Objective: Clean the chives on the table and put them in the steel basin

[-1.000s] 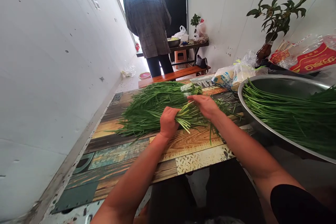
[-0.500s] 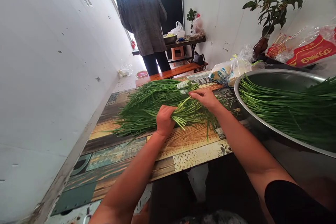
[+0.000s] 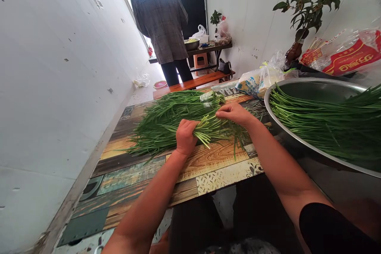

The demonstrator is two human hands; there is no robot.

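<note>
My left hand is wrapped round a bunch of garlic chives, pale stem ends pointing right toward my other hand. Thumb and fingers pinched together, my right hand is just beyond those ends; whatever is between its fingertips is too small to make out. Behind and left of the bunch, a heap of loose green chives covers part of the wood-patterned table. A white-wrapped band lies around stems at the back of the heap. Thin trimmings lie under my right hand.
A large steel bowl holding long chives stands close on the right. Behind it are plastic bags and a potted plant. Beyond the table, past an orange bench, a person stands facing away.
My right hand has moved slightly right and down, away from the stem ends. The left hand keeps its hold on the bunch, almost still.
</note>
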